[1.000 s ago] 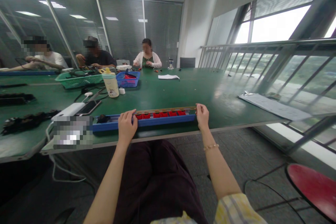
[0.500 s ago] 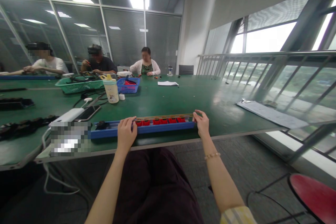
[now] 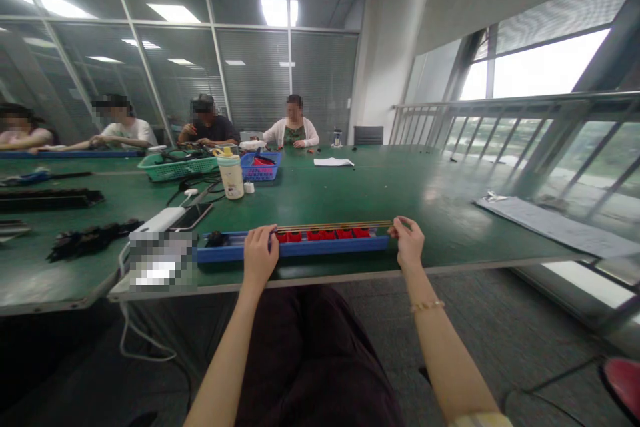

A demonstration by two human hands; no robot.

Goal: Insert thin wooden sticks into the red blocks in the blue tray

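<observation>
A long blue tray (image 3: pixel 300 251) lies along the near table edge, holding a row of red parts (image 3: pixel 320 235). Several long thin tan rods (image 3: pixel 333 226) run lengthwise just above those parts. My left hand (image 3: pixel 260 253) grips the rods' left end over the tray, and my right hand (image 3: pixel 409 240) pinches their right end past the tray's end. A small dark object (image 3: pixel 216 238) lies in the tray's left part. Part of the tray is hidden under my left hand.
On the green table are a bottle with a yellow cap (image 3: pixel 231 177), a green basket (image 3: pixel 177 168), a blue basket (image 3: pixel 260 167), a phone (image 3: pixel 193 216) and black bundles (image 3: pixel 90 240). Several co-workers sit across the table. A railing runs along the right.
The whole scene has shifted right and lower in the view as my head moved. Both hands stay on the rods, and the tray stays in place on the table.
</observation>
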